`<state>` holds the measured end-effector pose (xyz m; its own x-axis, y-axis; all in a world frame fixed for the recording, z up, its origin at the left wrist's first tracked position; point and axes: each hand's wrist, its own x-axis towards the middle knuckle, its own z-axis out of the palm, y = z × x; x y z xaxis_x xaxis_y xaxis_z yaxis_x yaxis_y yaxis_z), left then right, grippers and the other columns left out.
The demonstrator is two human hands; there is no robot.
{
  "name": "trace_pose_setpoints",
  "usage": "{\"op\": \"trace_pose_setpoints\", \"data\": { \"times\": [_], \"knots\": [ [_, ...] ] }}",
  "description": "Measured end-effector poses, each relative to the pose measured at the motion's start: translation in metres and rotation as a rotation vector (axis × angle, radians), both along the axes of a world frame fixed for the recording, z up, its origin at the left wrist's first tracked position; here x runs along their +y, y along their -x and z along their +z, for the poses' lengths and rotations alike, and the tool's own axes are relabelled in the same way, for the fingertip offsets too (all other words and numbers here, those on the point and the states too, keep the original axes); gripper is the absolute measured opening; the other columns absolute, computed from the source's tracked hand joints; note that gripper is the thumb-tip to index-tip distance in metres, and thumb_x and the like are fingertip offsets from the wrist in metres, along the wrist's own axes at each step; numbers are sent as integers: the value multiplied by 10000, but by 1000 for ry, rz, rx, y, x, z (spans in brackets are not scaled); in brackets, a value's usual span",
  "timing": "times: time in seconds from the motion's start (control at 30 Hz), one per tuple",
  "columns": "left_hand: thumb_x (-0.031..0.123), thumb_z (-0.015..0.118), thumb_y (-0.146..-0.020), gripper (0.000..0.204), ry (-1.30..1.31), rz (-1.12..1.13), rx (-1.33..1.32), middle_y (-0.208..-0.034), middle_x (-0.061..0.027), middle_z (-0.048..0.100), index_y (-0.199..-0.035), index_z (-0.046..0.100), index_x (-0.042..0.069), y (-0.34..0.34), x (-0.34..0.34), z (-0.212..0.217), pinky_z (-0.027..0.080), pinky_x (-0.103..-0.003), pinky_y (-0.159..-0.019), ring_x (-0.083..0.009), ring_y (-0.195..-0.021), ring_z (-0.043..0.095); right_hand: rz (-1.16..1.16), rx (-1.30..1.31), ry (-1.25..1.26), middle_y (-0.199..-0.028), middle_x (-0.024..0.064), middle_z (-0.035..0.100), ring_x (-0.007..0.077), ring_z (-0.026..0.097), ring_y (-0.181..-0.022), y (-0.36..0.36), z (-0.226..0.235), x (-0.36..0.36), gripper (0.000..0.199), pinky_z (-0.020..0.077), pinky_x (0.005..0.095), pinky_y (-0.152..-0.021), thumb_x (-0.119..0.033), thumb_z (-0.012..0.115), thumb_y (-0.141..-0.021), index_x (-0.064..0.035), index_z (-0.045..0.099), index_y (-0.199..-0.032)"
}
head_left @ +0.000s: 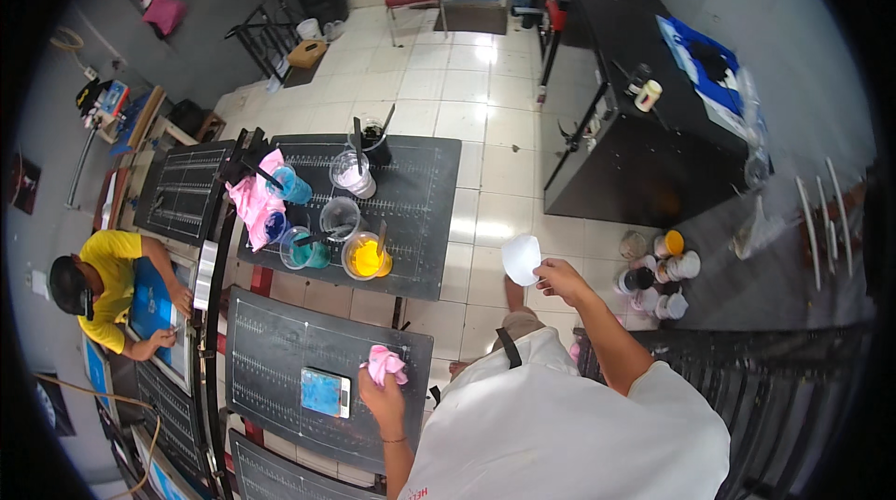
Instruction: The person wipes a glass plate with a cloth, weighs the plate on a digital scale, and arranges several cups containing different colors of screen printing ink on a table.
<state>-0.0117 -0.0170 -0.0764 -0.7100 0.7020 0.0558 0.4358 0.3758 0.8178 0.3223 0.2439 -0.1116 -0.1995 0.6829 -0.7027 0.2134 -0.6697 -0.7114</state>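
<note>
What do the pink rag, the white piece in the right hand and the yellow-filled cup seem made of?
Pink rag in the left hand: probably soft, matte cloth, as it bunches into folds. White piece in the right hand: thin, smooth-looking, plastic or stiff paper; can't tell which. Cup: likely clear, glossy plastic, since the yellow contents show through its wall.

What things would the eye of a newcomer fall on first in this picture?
Probably the cup of bright yellow contents, standing among other cups on the upper dark board. Next might come the pink cloth in the left hand, above the lower dark board, and the white rounded object in the right hand. At far left, a co-worker's yellow shirt also stands out.
</note>
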Motion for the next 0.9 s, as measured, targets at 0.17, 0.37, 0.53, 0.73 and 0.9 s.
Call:
{"op": "trace_pose_setpoints", "data": {
  "times": [0.17, 0.37, 0.53, 0.73, 0.9],
  "knots": [
    [36, 587, -781, 349, -78, -99, -111, -977, -224, 604, -1099, 556, -105, -62, 83, 32, 478, -390, -816, -340, -894, 611, 57, 11, -133, -785, 64, 631, 126, 598, -634, 4, 9, 102, 234, 478, 269, -560, -218, 606, -863, -4, 610, -957],
    [44, 589, -810, 323, -60, -210, -152, -963, -200, 605, -1105, 563, -85, -117, 249, 38, 478, -365, -802, -298, -881, 611, 13, -13, -262, -790, 76, 630, 129, 610, -646, -21, 31, 223, 211, 476, 264, -545, -194, 610, -874, 7, 596, -936],
    [87, 614, -831, 249, -105, -273, -310, -906, -135, 607, -1038, 587, -48, -136, 397, 9, 476, -333, -755, -219, -833, 598, -19, 122, -265, -770, 64, 612, 127, 592, -623, -42, 46, 288, 204, 470, 268, -536, -182, 607, -892, 12, 583, -949],
    [176, 626, -862, 229, -156, -170, -576, -806, -124, 613, -961, 587, -27, -139, 582, -40, 505, -313, -586, -197, -705, 606, -148, 249, -184, -802, 62, 612, 119, 569, -615, -44, 59, 335, 214, 461, 257, -541, -180, 604, -902, 17, 575, -983],
    [245, 629, -854, 304, -90, -19, -596, -872, -169, 650, -973, 597, -32, -129, 756, -127, 518, -363, -671, -243, -784, 639, -292, 215, -182, -807, 54, 618, 102, 562, -622, -41, 69, 404, 185, 461, 242, -543, -175, 588, -911, -2, 582, -979]
  ]
}}
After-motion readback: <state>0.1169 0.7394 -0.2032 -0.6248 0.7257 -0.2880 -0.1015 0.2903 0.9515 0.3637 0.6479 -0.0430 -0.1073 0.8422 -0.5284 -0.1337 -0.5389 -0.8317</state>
